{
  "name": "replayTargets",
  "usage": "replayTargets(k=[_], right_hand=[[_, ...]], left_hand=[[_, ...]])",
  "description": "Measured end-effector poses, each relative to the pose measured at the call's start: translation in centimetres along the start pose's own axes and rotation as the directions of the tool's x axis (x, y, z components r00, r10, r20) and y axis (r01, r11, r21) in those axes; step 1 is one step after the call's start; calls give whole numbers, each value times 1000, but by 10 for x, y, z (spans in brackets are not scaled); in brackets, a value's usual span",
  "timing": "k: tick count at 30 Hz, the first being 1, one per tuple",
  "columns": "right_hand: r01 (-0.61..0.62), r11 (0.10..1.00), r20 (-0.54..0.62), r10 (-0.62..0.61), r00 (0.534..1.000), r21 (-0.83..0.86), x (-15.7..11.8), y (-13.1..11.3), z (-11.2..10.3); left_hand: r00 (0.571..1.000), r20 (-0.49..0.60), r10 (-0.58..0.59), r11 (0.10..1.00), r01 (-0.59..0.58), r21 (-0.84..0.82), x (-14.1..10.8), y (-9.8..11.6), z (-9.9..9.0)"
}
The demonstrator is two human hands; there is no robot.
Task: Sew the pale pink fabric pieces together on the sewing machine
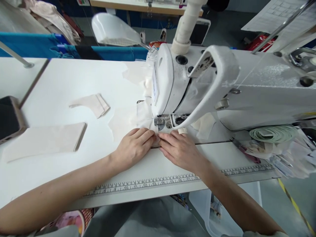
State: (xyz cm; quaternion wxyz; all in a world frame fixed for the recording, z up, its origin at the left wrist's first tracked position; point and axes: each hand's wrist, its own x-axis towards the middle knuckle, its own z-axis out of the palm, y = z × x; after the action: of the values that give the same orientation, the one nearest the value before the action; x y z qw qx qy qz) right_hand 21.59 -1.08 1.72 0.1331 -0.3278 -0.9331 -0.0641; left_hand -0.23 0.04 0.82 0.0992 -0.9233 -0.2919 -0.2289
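A white sewing machine (164, 79) stands over the table, its presser foot (160, 122) just beyond my fingertips. My left hand (135, 144) is closed on the near edge of a pale cream fabric piece (144, 113), left of the foot. Close beside it, my right hand (181, 149) has its fingers pressed together at the same fabric edge, below the needle area. The fingertips of both hands nearly touch and cover most of the fabric between them. Another cream piece (123, 121) lies flat left of the machine.
Folded cream pieces (91, 103) and a stack of long cream pieces (49, 138) lie left, near a phone (10, 118). A measuring tape (145, 184) runs along the front edge. Coiled green cord (273, 133) and scraps sit right. A lamp (113, 29) stands behind.
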Motion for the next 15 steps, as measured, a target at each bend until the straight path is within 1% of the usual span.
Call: replayTargets(k=[4,7,10,13,15], right_hand=[[-10,1000,28,10,1000,5,5,4,2],[-45,999,34,44,998,6,7,6,4],[-72,997,38,72,997,-1,9,7,5],[-62,998,27,62,998,-17,10,8,7],[-53,998,22,54,998,-31,10,8,7]], left_hand=[[999,-28,-18,999,19,30,2,-6,5],[999,-36,-30,999,31,41,3,-11,7],[999,-29,-37,999,38,17,4,-14,7],[999,-2,-49,999,49,-17,8,-15,6],[999,16,-37,999,37,-12,12,-16,6]])
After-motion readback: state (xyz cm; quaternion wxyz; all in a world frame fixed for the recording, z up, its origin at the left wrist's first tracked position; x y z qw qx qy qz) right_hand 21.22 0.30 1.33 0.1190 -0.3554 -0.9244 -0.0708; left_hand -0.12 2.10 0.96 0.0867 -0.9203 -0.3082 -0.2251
